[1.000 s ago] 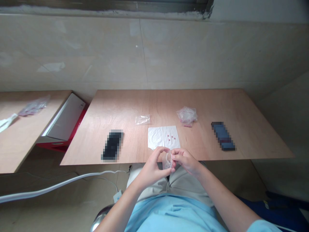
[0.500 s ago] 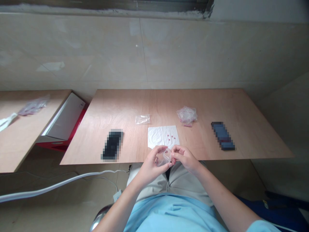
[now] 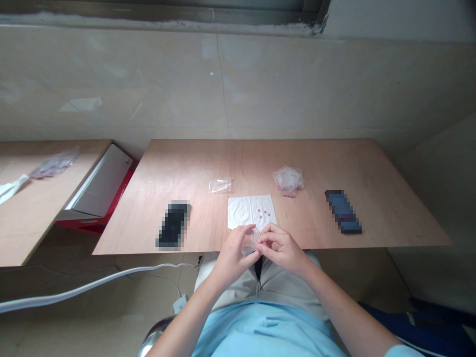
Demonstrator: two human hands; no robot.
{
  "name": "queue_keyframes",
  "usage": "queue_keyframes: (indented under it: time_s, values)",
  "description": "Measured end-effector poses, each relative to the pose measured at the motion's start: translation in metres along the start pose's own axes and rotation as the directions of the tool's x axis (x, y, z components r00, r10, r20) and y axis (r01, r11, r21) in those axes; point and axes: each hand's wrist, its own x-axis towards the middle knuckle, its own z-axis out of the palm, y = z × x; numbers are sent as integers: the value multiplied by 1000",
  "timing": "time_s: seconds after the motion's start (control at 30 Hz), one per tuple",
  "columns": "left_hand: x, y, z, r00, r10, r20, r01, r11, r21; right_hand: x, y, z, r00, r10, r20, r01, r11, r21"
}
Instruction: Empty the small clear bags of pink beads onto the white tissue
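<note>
A small clear plastic bag [image 3: 248, 244] is held between my hands, just over the table's front edge. My left hand [image 3: 235, 254] has its fingers and thumb curved round the bag's left side. With fingertips pinched together, my right hand [image 3: 281, 249] grips the bag at its right edge. A thin reddish line shows near the bag's top. Whether anything lies inside the bag I cannot make out. Beyond my fingertips lies a white paper napkin [image 3: 239, 211], with several small red pieces [image 3: 265, 214] scattered on its right half.
A flat clear bag [image 3: 220, 186] lies behind the napkin, and a pile of clear bags [image 3: 288, 179] sits to its right. Blurred-out dark rectangular objects lie at left [image 3: 173, 224] and right [image 3: 342, 211]. On the side table [image 3: 33, 208] are more bags [image 3: 55, 162].
My right fingers have shifted slightly left and down along the bag, and its opening is now more covered by them. The things on the table stay where they were.
</note>
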Motion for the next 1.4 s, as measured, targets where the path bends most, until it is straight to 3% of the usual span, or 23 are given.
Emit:
queue_keyframes:
  time_s: [0.17, 0.47, 0.77, 0.97, 1.17, 1.27, 1.4]
  values:
    - [-1, 0, 1, 999, -22, 31, 23, 999, -31, 0, -3, 0, 999, -43, -21, 43, 999, -9]
    - [1, 3, -1, 992, -65, 107, 74, 994, -84, -3, -1, 1, 995, -94, -31, 88, 980, -178]
    - [2, 4, -5, 993, -40, 110, 51, 993, -102, -5, -1, 2, 993, -118, -5, 116, 985, -129]
    - [6, -1, -17, 999, -26, 45, 22, 996, 90, 3, 5, -10, 972, -146, -184, 110, 975, -191]
    - [22, -14, -34, 999, 13, -53, 2, 961, 275, 18, 41, -42, 922, -116, -369, -7, 949, -315]
    - [38, -25, -43, 998, 36, -52, -12, 917, 398, 27, 53, -45, 931, -139, -337, -4, 920, -391]
    - [64, -34, -53, 995, 97, 25, -94, 821, 563, 48, 56, -25, 959, -183, -215, 62, 879, -472]
